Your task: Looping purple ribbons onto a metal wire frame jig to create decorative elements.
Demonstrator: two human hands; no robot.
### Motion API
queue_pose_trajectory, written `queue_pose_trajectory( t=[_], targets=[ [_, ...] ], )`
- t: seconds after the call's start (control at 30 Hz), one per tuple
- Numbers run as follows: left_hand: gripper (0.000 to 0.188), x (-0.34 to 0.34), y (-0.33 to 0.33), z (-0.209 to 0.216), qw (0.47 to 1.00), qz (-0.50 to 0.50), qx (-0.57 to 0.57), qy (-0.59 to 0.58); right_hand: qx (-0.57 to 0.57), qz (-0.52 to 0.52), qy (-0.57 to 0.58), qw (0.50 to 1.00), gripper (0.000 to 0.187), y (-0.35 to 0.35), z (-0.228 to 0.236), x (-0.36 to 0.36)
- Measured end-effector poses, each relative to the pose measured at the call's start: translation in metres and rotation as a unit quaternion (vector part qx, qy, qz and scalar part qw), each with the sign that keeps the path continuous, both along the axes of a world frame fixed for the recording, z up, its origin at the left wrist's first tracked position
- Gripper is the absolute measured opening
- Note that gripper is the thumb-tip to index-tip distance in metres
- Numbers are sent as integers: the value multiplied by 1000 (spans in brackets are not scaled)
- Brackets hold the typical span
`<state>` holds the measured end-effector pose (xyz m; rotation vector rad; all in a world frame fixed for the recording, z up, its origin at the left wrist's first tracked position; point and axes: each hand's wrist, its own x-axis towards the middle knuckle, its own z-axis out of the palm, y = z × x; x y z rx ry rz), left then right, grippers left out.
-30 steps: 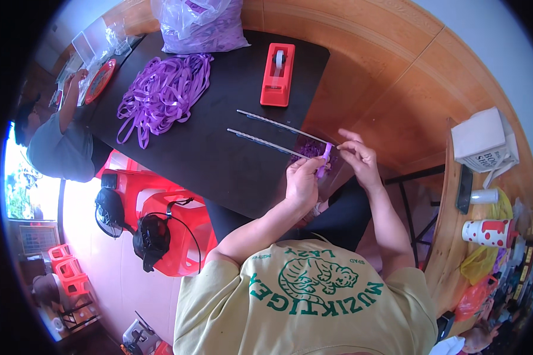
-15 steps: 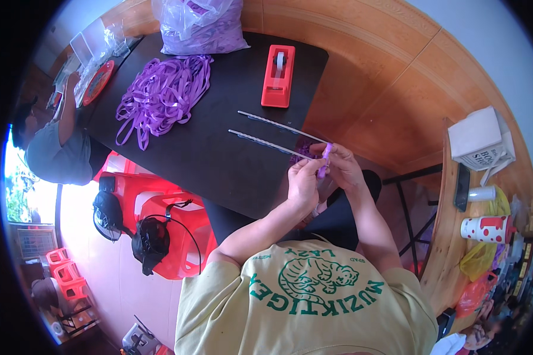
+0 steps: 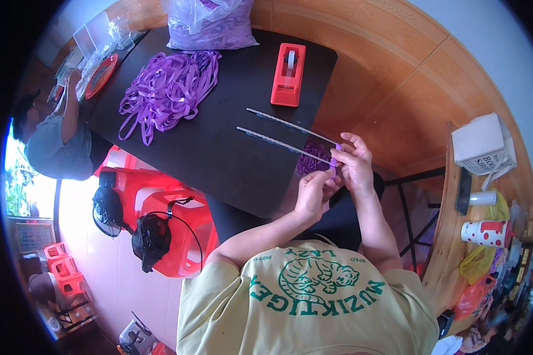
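Note:
Both hands meet at the near right edge of the black table point(image 3: 219, 154). My left hand point(image 3: 314, 192) and my right hand point(image 3: 356, 164) together pinch a small purple ribbon strip point(image 3: 334, 160). A small heap of purple pieces point(image 3: 312, 155) lies just beyond my fingers. Two long thin metal rods point(image 3: 281, 144) lie side by side on the table, their near ends by my right hand. Further back sit a loose pile of purple ribbons point(image 3: 169, 89) and a red tape dispenser point(image 3: 288, 74).
A clear plastic bag of purple ribbons point(image 3: 210, 23) stands at the table's far end. Another person point(image 3: 56, 142) sits at the left side. Red plastic stools point(image 3: 160, 207) with black headgear point(image 3: 151, 236) stand below left. A white box point(image 3: 482, 145) and cup point(image 3: 485, 232) sit on the right shelf.
My hands have drawn closer together over the table edge. The right hand moved down toward the left, and both now grip the purple strip.

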<state>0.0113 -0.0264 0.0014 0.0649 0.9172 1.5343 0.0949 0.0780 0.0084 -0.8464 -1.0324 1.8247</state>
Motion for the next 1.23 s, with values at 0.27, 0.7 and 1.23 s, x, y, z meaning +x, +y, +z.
queue_pose_trajectory(
  t=[0.27,0.7,1.23],
  targets=[
    [21,-6,-19,-14,992,-124,14,35,-3,-58,22,998,22,-7,-2,0],
    [10,-27,-47,54,826,-398,293,270,331,-188,-351,855,19,63,-99,38],
    [36,-326,8,111,291,38,-106,950,323,-124,-334,877,21,41,-84,39]
  ],
)
